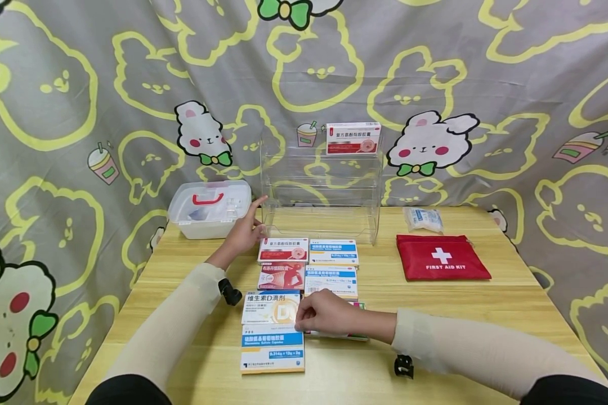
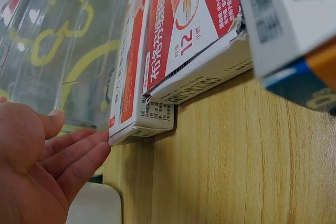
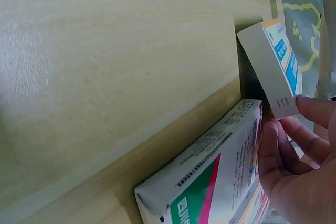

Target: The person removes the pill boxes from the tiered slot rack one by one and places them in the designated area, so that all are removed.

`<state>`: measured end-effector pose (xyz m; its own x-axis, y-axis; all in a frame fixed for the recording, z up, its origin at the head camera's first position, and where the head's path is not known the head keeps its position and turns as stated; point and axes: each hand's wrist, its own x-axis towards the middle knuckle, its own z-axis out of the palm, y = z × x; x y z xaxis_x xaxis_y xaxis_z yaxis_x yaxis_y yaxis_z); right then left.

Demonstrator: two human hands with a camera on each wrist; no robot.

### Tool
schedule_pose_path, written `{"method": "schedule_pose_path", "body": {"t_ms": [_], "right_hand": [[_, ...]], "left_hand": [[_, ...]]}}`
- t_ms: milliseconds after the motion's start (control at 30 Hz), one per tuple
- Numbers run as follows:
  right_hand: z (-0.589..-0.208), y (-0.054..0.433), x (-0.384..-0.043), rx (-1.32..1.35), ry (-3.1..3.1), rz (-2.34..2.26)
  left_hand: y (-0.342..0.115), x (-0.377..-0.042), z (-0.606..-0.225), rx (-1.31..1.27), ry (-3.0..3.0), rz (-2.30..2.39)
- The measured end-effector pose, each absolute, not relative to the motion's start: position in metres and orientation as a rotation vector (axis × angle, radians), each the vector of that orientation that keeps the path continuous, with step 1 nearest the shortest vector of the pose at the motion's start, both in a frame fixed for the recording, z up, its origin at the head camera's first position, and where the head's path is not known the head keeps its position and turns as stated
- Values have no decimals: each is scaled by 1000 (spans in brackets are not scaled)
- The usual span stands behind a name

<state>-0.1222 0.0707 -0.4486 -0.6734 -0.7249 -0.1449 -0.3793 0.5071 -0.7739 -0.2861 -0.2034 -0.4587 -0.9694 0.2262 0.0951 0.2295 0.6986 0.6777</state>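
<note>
My right hand (image 1: 329,314) reaches over the rows of medicine boxes. Its thumb and fingers pinch the corner of a blue-and-white capsule box (image 3: 275,69), tilted in the right wrist view; in the head view this capsule box (image 1: 272,350) is nearest me. Just above it lies a vitamin D box (image 1: 269,307). Beneath the right hand, a green-and-white box (image 3: 197,182) is partly hidden. With fingers extended, my left hand (image 1: 244,232) is by the lower left side of a clear tiered stand (image 1: 320,222). Its fingertips are right at the end of a red-and-white capsule box (image 2: 128,93).
Another red-and-white box (image 1: 353,139) stands on the stand's top tier. At left is a clear lidded case (image 1: 208,216) with a red handle. A red first aid pouch (image 1: 443,257) and a small clear packet (image 1: 423,219) lie at right. A patterned curtain (image 1: 436,56) hangs behind.
</note>
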Motion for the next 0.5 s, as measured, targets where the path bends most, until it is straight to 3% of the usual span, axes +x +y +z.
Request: {"method": "schedule_pose_path", "body": {"t_ms": [500], "right_hand": [[-459, 69, -121, -899, 2331, -1042]], "left_hand": [[-203, -285, -458, -391, -2896, -1154]]}}
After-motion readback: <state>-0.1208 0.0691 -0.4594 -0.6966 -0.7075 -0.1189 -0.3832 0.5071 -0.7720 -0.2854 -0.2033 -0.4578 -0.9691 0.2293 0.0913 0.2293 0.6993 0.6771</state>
